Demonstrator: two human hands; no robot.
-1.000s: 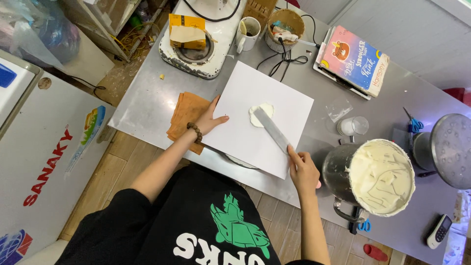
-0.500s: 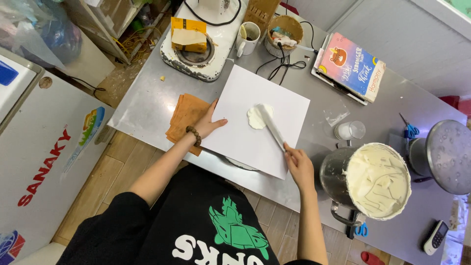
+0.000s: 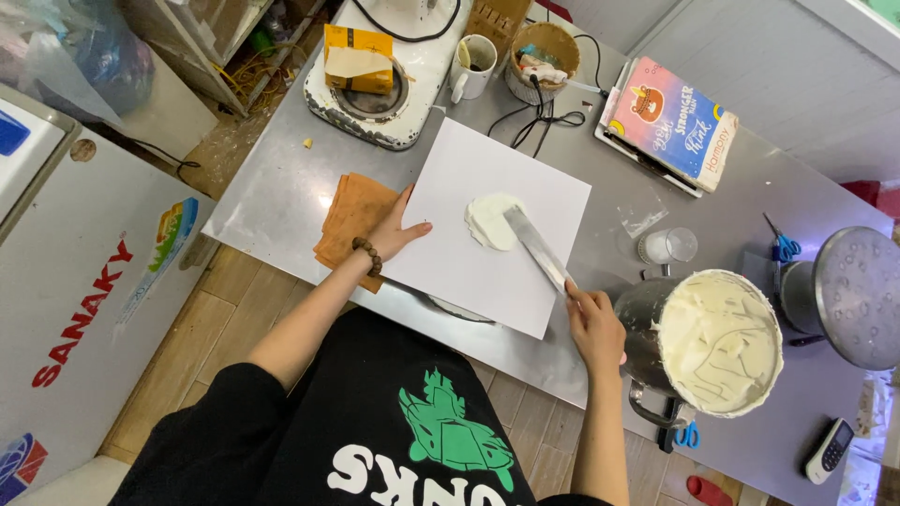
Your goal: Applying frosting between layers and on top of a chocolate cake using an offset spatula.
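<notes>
A metal mixing bowl (image 3: 717, 342) stands at the right of the steel table (image 3: 272, 201), filled nearly to the rim with white cream. Just beyond it sits a small clear cup (image 3: 667, 245), its contents too faint to tell. At the far edge a white mug (image 3: 474, 64) stands beside a round brown basket (image 3: 542, 58) stuffed with small oddments, and a yellow carton (image 3: 357, 58) rests on a white round appliance (image 3: 375, 80). A grey domed lid or pot (image 3: 855, 295) sits at the far right.

The right hand (image 3: 593, 328) is closed around the handle of a long flat spatula (image 3: 536, 248). Its long axis runs diagonally, from the handle near the bowl up and to the left, and the blade tip lies on a dab of white cream (image 3: 489, 220) near the middle of a square white board (image 3: 492, 220). The left hand (image 3: 398, 230) lies flat and open on the board's left edge, fingers spread, holding nothing; a beaded bracelet circles that wrist. An orange cloth (image 3: 352, 220) lies just beside the board, partly under that hand.

On the table's far right lie a colourful book (image 3: 670, 117), blue-handled scissors (image 3: 783, 245) and a small white handset (image 3: 830, 450). Black cables trail from the basket. The floor is wood-look plank, and a white chest freezer (image 3: 84, 281) stands to the left.
</notes>
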